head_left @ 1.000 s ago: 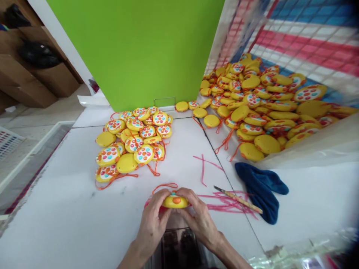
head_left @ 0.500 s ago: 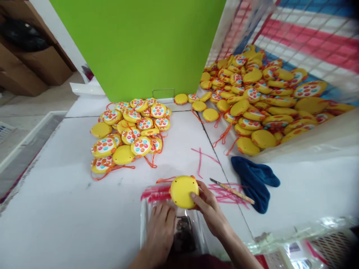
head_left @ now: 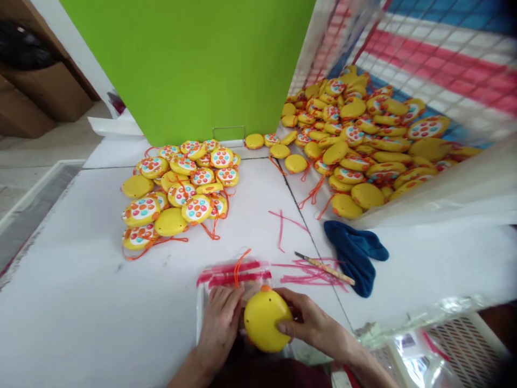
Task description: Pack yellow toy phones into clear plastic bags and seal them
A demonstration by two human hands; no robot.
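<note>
Desk: white, bare stretch at its left, near edge under the wrists.
Toy piles: far side, well apart from hands.
Clear bag: left hand flat on it, fingers spread.
Yellow toy: pinched by right hand, over the bag's near end.

- You're at a small toy-packing workshop bench: heaps of identical yellow toys at 11 and 1 o'clock.
- Cardboard boxes stacked at 10 o'clock.

Plain yellow toy; blue cloth; green board
</note>
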